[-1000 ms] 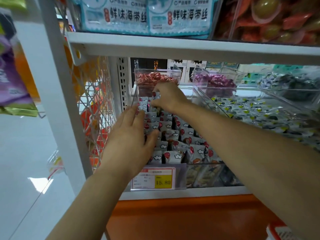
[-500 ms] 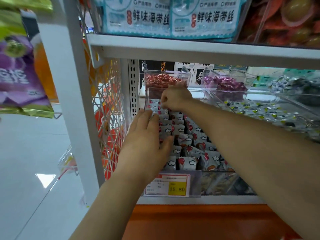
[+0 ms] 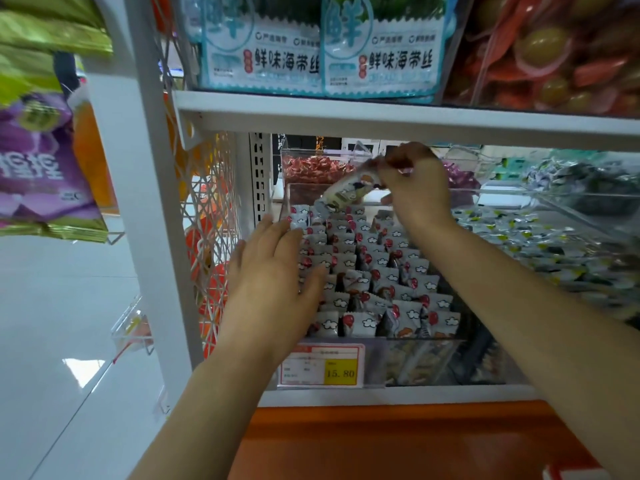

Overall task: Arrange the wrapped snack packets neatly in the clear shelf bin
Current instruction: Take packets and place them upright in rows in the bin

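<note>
Pinching one grey cloud-printed packet point(image 3: 346, 194), right hand point(image 3: 415, 188) fingers sit above the rows point(image 3: 374, 271). Left hand point(image 3: 273, 271) fingers lie straight, together, beside the bin wall point(image 3: 284, 202).

Two hands: left hand point(image 3: 273, 271) at 9 o'clock of the clear bin point(image 3: 433, 362), right hand point(image 3: 415, 188) at 12 o'clock. One lifted packet point(image 3: 346, 192), pinched at 12 o'clock. Standing packets point(image 3: 374, 271) in that bin: dozens, too many for an exact count. One price tag point(image 3: 322, 365) at 6 o'clock. Two seaweed packs point(image 3: 263, 60) overhead. Two candy bins point(image 3: 311, 168) behind, one red, one purple.
</note>
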{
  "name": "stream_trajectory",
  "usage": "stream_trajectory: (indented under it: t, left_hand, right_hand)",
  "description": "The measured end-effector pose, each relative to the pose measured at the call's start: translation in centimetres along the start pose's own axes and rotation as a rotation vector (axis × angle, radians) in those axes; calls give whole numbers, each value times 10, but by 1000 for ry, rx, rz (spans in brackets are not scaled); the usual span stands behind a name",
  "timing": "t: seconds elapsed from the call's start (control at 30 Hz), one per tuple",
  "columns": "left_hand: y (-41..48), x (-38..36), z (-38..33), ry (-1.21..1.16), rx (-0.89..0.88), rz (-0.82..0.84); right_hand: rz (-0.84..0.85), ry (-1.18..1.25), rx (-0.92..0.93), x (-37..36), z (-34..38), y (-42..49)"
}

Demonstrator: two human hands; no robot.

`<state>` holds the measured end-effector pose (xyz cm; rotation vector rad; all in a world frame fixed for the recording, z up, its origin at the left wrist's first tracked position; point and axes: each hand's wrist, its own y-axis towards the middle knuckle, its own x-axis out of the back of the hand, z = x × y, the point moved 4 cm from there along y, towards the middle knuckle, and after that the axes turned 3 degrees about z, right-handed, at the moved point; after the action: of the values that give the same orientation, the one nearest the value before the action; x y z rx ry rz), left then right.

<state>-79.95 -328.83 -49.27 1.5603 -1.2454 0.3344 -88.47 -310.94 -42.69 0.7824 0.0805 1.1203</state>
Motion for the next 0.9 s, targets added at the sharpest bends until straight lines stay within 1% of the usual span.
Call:
stream_trajectory:
  t: [0.1,0.17,0.2,0.3,0.37,0.43,0.5,0.63,0.73,0.8,0.83,0.9]
  left_hand:
    - [-2,12,-14,62,-68,-137]
    - [-6,15,-25,-17,-92,-154]
    - [-8,14,-29,-103,-77,-131]
    - [-14,9,-36,-428,71,1]
    - [-17,7,-36,-653,161,39]
    - [-18,7,-34,-815,236,50]
    - [-22,6,-33,-938,291,71]
    - [-28,5,-35,-1125,404,123]
    - [-28,0,-39,-1479,529,174]
    - [-28,-2,-40,-1643,581,176]
    - [-28,-3,-40,-1677,586,168]
    - [-27,-3,-39,-1711,611,147]
  right_hand:
    - [20,203,-144,32,-2,-35]
    - [35,347,-214,48,-2,-62]
    - [45,410,-250,54,-3,-74]
    - [99,610,-372,62,-5,-101]
    - [125,724,-449,64,-8,-112]
    - [154,799,-494,67,-8,-118]
    - [195,836,-522,68,-8,-121]
    - [261,783,-505,73,-5,-123]
    - [229,874,-588,73,-7,-125]
    - [208,933,-639,71,-8,-126]
    - [209,918,-628,70,-8,-127]
    - [230,834,-542,70,-9,-126]
